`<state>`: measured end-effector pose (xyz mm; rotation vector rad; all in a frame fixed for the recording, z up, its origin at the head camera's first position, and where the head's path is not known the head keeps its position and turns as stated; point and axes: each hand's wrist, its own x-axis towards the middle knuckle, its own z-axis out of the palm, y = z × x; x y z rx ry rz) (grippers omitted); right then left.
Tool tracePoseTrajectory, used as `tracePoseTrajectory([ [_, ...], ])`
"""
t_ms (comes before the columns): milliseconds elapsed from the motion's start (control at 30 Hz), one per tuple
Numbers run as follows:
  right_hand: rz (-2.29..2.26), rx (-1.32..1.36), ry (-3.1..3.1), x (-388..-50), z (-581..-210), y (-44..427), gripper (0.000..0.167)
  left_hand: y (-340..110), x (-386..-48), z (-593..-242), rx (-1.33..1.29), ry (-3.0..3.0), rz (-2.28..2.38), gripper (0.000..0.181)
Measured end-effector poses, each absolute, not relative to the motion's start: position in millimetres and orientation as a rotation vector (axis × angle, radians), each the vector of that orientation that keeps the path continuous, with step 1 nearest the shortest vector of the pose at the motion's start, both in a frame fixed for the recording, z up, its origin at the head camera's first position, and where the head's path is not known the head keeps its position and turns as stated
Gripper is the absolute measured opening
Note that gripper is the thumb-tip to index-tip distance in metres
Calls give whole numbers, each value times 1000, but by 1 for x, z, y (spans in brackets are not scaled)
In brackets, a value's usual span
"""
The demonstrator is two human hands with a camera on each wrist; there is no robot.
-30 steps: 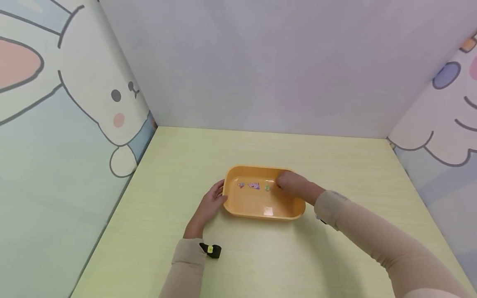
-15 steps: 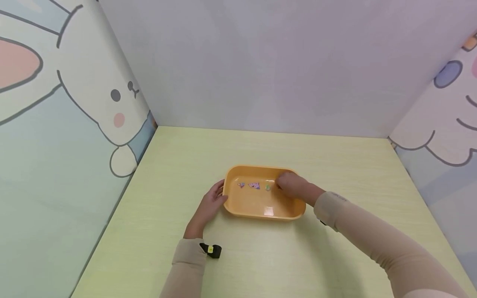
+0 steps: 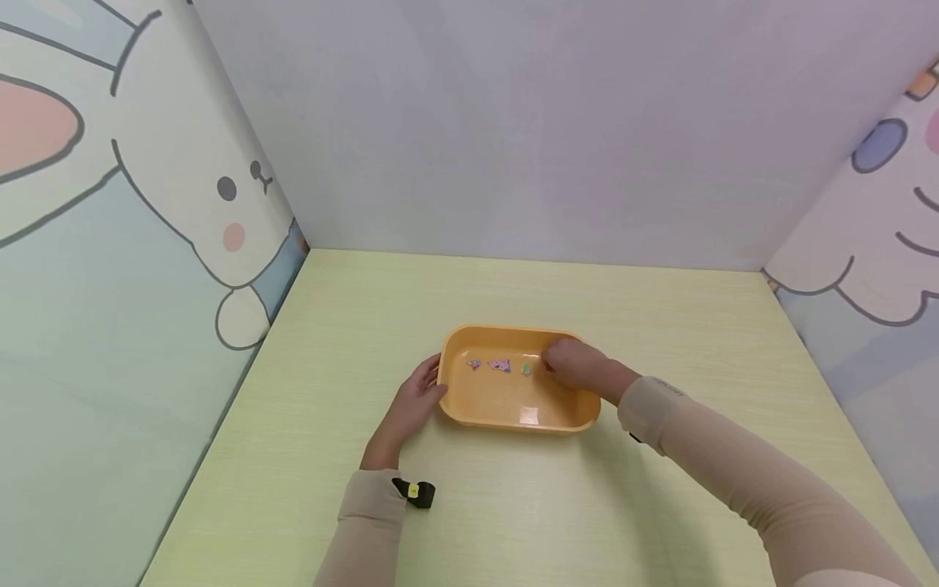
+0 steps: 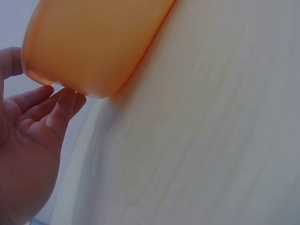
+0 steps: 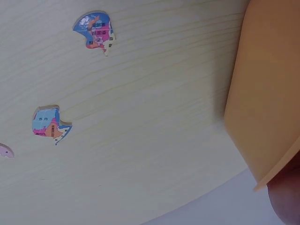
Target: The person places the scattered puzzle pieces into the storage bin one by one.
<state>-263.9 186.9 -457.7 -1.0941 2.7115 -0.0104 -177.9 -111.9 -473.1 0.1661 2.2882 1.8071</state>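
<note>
An orange plastic tray (image 3: 484, 406) sits on the pale wooden table. At its left end my left hand (image 3: 409, 408) holds the tray, thumb over the rim and fingers against the outer wall. My right hand (image 3: 577, 364) reaches inside near the right end, fingers curled down towards the tray floor; what lies under the fingertips is hidden. Left of it, in a row, are a small green puzzle piece (image 3: 526, 369), a pink one (image 3: 500, 366) and a multicoloured one (image 3: 474, 364). Only a bit of the right hand (image 5: 285, 199) shows behind the rim in the right wrist view.
On the table outside the tray, the right wrist view shows a blue-and-pink map puzzle piece (image 5: 98, 32), a light-blue one (image 5: 49, 124) and the edge of a pink one (image 5: 6, 151). Printed walls stand left (image 3: 147, 310) and right (image 3: 866, 236), with a plain back wall (image 3: 513, 130).
Both hands and the tray stay almost still. A small bluish thing beside the right cuff, visible one second ago, is now hidden by the sleeve.
</note>
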Motion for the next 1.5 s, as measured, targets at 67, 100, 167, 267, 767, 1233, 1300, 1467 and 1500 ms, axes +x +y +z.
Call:
tracePoseTrajectory([
  [67,-31,-1064,2703,-264,-456,187,14,-112,-177,-472,166,2291,1809,55],
  [100,-41,-1050,2698,-264,-455,187,13,-112,-177,-471,168,2292,1810,55],
  [167,-55,-1017,2686,-264,-451,187,11,-112,-177,-471,171,2293,1815,55],
  [267,-69,-954,2669,-263,-445,187,8,-113,-178,-472,165,2281,1822,55],
  [767,-83,-978,2702,-257,-427,197,10,-111,-178,-471,160,2253,1836,55],
  [1233,-98,-1027,2729,-244,-410,212,12,-111,-177,-470,163,2277,1818,55],
  [1300,-105,-994,2734,-242,-408,215,14,-111,-177,-471,152,2287,1802,55],
  [1467,-104,-966,2755,-239,-404,225,15,-113,-184,-489,122,2289,1803,56],
  [1500,-108,-965,2758,-239,-404,227,15,-113,-186,-493,117,2284,1811,56],
])
